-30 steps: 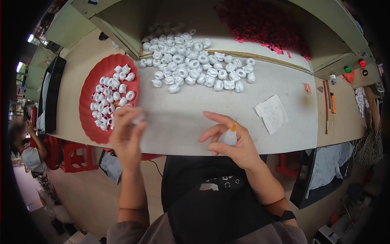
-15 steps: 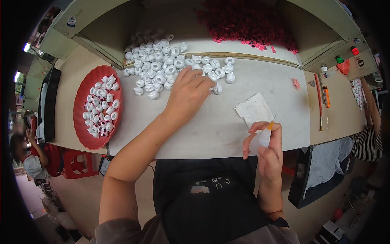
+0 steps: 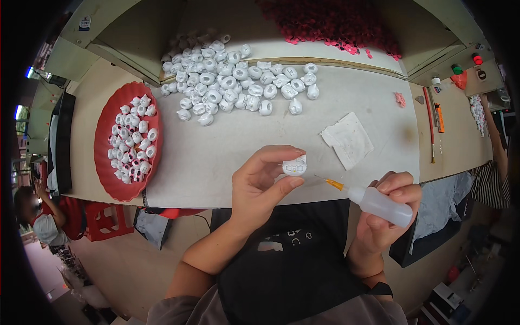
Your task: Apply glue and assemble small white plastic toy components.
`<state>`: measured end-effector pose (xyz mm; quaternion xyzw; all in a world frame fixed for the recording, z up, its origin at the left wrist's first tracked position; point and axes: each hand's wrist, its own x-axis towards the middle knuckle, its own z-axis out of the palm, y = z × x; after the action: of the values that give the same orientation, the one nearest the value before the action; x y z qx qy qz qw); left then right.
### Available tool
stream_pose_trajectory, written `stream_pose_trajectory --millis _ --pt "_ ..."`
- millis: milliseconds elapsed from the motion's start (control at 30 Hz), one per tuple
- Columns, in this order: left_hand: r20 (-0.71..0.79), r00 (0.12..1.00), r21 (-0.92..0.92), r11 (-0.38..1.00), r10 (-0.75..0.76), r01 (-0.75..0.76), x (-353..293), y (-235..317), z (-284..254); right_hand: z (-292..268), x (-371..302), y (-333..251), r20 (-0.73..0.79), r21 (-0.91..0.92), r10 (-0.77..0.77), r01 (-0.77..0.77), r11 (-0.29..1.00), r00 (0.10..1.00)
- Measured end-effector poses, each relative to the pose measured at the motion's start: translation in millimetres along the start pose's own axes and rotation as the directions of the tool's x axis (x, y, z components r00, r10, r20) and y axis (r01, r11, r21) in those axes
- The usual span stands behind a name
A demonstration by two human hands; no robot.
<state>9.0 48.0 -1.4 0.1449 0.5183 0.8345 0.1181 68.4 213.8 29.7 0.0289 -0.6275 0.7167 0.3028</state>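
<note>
Between thumb and fingers, my left hand [image 3: 260, 181] pinches a small white hollow figure piece [image 3: 294, 166] with an oval mark on its face, held above the table's front edge. My right hand [image 3: 387, 208] grips a translucent squeeze bottle [image 3: 385, 206] with an orange-based needle tip [image 3: 333, 184]. The needle points left toward the piece, with a small gap between them. A large pile of similar white pieces [image 3: 227, 81] lies at the back of the table. A folded white cloth or paper [image 3: 348, 142] rests beyond the bottle.
A red scalloped bowl [image 3: 103, 162] at left holds white pieces, some with pink parts. Many dark-pink pieces [image 3: 330, 27] fill the back shelf. On the right lie a red-handled brush [image 3: 429, 116], an orange tube [image 3: 440, 119] and a pink scrap [image 3: 400, 99]. Another person's arm [image 3: 495, 130] shows far right.
My left hand has come back from the pile toward me with one white piece. My right hand has swung the bottle from upright to pointing left, nearer the piece.
</note>
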Motion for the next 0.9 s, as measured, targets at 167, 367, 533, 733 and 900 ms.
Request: stream_pose_trajectory --millis 167,367,533,733,900 --pt "0.001 1.000 0.021 1.000 -0.012 0.012 -4.3 5.7 1.4 6.7 -3.8 -4.0 0.186 -0.149 -0.146 0.174 0.973 0.972" --pt "0.007 1.000 -0.046 0.999 -0.029 0.029 -7.8 7.7 -3.5 12.7 -3.9 -4.8 0.255 -0.151 -0.156 0.199 0.968 0.954" --pt "0.009 0.999 -0.039 0.999 -0.038 0.038 -8.5 8.5 -3.6 13.0 -3.8 -5.0 0.279 -0.175 -0.142 0.196 0.965 0.950" --pt "-0.007 0.999 0.022 0.999 0.032 -0.031 -8.3 6.1 -4.8 10.9 -2.7 -10.4 0.314 -0.241 -0.132 0.213 0.947 0.940" --pt "-0.007 0.997 0.196 0.978 0.079 -0.076 -9.0 3.7 -5.1 10.5 -2.9 -10.7 0.335 -0.206 -0.096 0.173 0.963 0.937"
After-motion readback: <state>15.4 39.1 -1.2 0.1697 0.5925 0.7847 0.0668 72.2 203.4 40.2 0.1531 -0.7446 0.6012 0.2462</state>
